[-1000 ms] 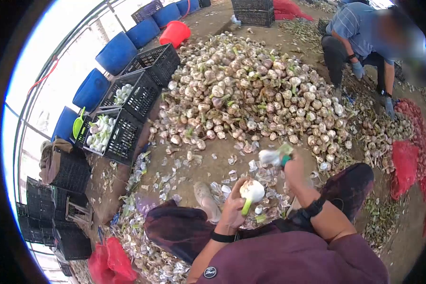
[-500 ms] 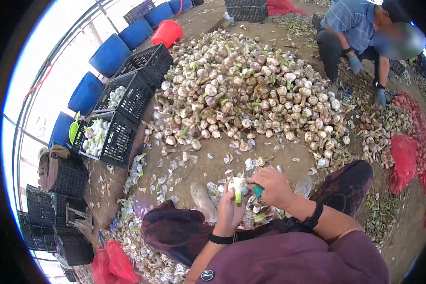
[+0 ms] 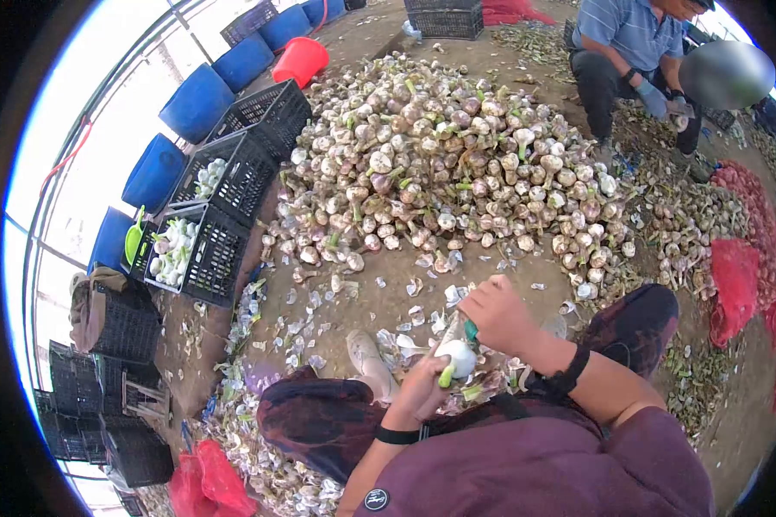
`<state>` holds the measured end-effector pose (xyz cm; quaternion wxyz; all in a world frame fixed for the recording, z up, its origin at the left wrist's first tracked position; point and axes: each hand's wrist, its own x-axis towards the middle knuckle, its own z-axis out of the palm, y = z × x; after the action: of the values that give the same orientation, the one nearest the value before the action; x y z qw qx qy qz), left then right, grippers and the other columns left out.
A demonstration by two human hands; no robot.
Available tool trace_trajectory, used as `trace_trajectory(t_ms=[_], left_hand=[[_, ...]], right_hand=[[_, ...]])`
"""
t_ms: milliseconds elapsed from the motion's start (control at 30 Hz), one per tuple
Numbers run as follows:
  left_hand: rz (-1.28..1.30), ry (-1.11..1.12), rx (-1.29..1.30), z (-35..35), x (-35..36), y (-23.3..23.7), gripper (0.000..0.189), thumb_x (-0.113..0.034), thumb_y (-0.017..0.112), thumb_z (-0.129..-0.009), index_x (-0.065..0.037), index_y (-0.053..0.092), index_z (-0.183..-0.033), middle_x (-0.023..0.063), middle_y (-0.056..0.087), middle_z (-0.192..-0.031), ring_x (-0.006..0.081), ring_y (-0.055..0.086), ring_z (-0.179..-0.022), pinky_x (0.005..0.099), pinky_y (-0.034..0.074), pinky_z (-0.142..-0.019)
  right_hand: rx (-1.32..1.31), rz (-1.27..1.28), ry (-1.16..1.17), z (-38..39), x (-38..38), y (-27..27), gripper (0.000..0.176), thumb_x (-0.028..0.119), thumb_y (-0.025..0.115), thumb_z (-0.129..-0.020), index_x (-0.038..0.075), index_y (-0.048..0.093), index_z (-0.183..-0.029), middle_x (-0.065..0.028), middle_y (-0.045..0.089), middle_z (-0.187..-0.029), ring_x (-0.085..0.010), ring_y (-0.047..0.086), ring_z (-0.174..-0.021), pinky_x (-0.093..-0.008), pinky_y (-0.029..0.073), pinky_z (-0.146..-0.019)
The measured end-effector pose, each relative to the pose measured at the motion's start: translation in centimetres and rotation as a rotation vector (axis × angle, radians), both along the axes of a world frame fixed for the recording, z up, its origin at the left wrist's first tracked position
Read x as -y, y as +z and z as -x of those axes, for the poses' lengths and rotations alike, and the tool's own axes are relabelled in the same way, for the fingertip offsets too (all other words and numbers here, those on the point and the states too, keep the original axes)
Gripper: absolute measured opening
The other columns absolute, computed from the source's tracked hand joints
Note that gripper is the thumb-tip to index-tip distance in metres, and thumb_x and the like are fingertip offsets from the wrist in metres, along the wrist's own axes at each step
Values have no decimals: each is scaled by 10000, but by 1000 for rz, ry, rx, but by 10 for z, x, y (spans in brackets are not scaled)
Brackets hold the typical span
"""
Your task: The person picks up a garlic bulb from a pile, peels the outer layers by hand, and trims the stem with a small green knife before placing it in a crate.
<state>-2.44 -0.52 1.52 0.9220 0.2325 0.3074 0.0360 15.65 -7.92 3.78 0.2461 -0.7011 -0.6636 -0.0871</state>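
Observation:
A garlic bulb, white and smooth on its upper side, sits in the fingers of my left hand, its cut green stem pointing toward me. Just above the bulb, my right hand is closed around a small tool with a green handle; its working end is hidden. A pale strip that looks like garlic skin stands between the bulb and my right fingers. Loose peelings lie on the ground around my feet.
A large heap of unpeeled garlic lies ahead. At left stand black crates, some holding white bulbs, blue barrels and a red bucket. Red mesh bags lie right. Another person crouches at upper right, wearing gloves.
My right hand has moved slightly up, and the bulb has turned, showing more smooth white surface. The other person has raised their upper body and brought their gloved hands together.

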Motion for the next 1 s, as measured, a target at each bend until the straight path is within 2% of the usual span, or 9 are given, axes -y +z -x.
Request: trace_trajectory(t_ms=[200, 300, 400, 500, 600, 667, 733, 800, 1000], left_hand=[[-225, 33, 183, 0, 1, 6, 598, -7, 606, -757, -23, 291, -1265, 120, 512, -1103, 224, 524, -1033, 331, 443, -884], [-384, 85, 198, -2, 0, 15, 556, 6, 652, -721, -35, 343, -1181, 112, 514, -1076, 206, 519, -1034, 320, 436, -888], [-498, 177, 137, -4, 1, 13, 564, -21, 694, -687, -37, 376, -1152, 106, 521, -1083, 210, 522, -1036, 328, 439, -889], [-612, 192, 36, -5, -1, 13, 522, -2, 678, -698, -31, 386, -1131, 95, 522, -1073, 191, 520, -1022, 315, 437, -881], [-692, 205, -98, -6, -2, 2, 408, -20, 628, -758, 6, 440, -1120, 86, 539, -1056, 160, 527, -988, 286, 437, -861], [-707, 191, -198, -5, -5, -11, 382, -49, 607, -794, 19, 456, -1138, 77, 538, -1065, 146, 517, -984, 268, 424, -863], [-615, 314, -164, -5, -3, -18, 347, -61, 553, -837, 37, 465, -1158, 82, 543, -1075, 134, 514, -974, 257, 419, -852], [-606, 449, -286, -2, -6, -19, 308, -55, 530, -841, 31, 478, -1132, 82, 541, -1058, 144, 512, -968, 271, 420, -851], [-554, 894, -424, 4, -15, -24, 279, -51, 488, -842, -15, 450, -1116, 55, 500, -1040, 142, 476, -971, 264, 383, -848]], right_hand=[[48, 219, -151, -7, 5, -41, 111, 125, 521, -709, 68, 593, -769, -43, 580, -724, -212, 556, -813, -354, 401, -744], [-17, 933, -145, -11, 16, -49, 172, 102, 533, -715, 59, 639, -844, -70, 605, -829, -223, 560, -838, -380, 412, -776], [-203, 802, -60, -12, 24, -50, 296, 53, 532, -704, 56, 620, -987, -130, 597, -998, -268, 567, -899, -391, 427, -831], [-456, 260, 3, -11, 19, -31, 366, 79, 530, -791, 96, 544, -1156, -150, 560, -1131, -281, 541, -1037, -382, 429, -877], [-1326, 288, 170, 11, 5, -16, 382, 176, 546, -863, 70, 477, -1223, -140, 535, -1187, -239, 529, -1079, -357, 409, -909], [-1229, 443, 223, 21, -4, -24, 495, 223, 578, -866, 38, 401, -1289, -118, 542, -1149, -154, 517, -1023, -286, 432, -855], [-1582, 593, -22, 27, -14, -26, 436, 189, 559, -874, 25, 429, -1257, -102, 561, -1110, -156, 544, -962, -288, 457, -830], [-2196, 412, -96, 25, -21, -68, 297, 142, 500, -891, 39, 492, -1169, -88, 574, -1055, -170, 564, -902, -306, 479, -819], [-2144, 735, -447, 31, -66, -101, 177, 116, 449, -894, 61, 542, -1034, -74, 591, -951, -193, 578, -867, -350, 521, -732]])
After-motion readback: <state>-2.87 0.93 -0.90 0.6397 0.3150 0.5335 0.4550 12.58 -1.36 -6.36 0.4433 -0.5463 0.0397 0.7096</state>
